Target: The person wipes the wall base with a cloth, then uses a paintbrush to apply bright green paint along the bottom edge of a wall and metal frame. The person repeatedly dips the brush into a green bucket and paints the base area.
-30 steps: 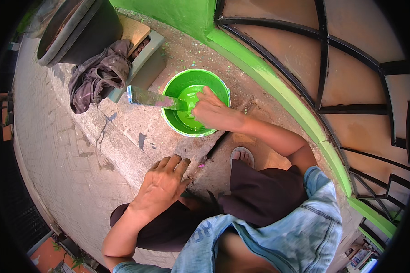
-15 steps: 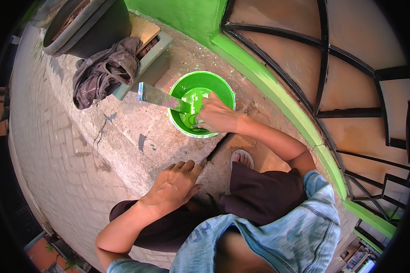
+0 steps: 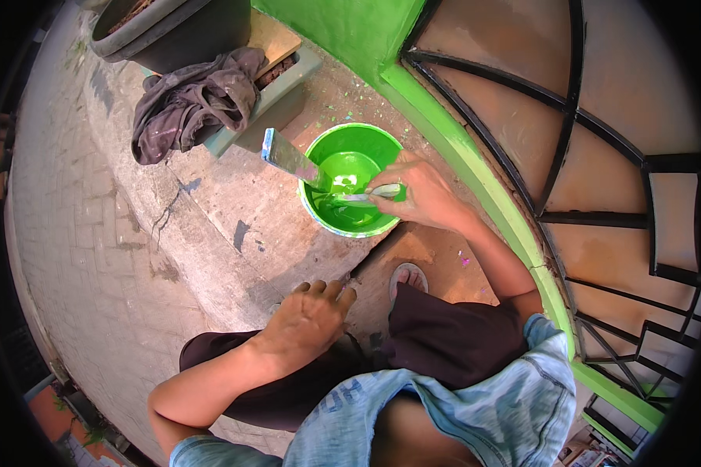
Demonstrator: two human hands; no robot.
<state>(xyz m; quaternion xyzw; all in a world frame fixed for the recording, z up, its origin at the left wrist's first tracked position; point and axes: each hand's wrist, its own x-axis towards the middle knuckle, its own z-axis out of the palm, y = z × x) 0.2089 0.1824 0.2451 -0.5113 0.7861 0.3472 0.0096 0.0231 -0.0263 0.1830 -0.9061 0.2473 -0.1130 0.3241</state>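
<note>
A round bucket (image 3: 390, 145) with a white-smeared rim holds bright green paint (image 3: 331, 166). Over it, my right hand (image 3: 419, 191) is closed round the pale, green-stained handle of a paintbrush (image 3: 356, 198), whose far end meets the paint. A flat wooden stick (image 3: 291, 159) with a bluish-white tip leans out over the bucket's left rim, its lower end in the green. My left hand (image 3: 306, 321) hangs by my left knee, back upward, holding nothing that I can see. Its fingers are loosely bent and a little apart.
Left of the bucket, a crumpled dark rag (image 3: 197, 103) drapes over a grey-green planter (image 3: 284, 89), with a big black pot (image 3: 185, 39) behind. A green wall ledge (image 3: 475, 167) and a black metal grille (image 3: 572, 109) run along the right. My sandalled foot (image 3: 407, 276) stands below the bucket.
My right hand has drawn back rightward and up from the paint, bringing the brush handle into sight. My left hand has barely shifted, and the whole view has moved slightly.
</note>
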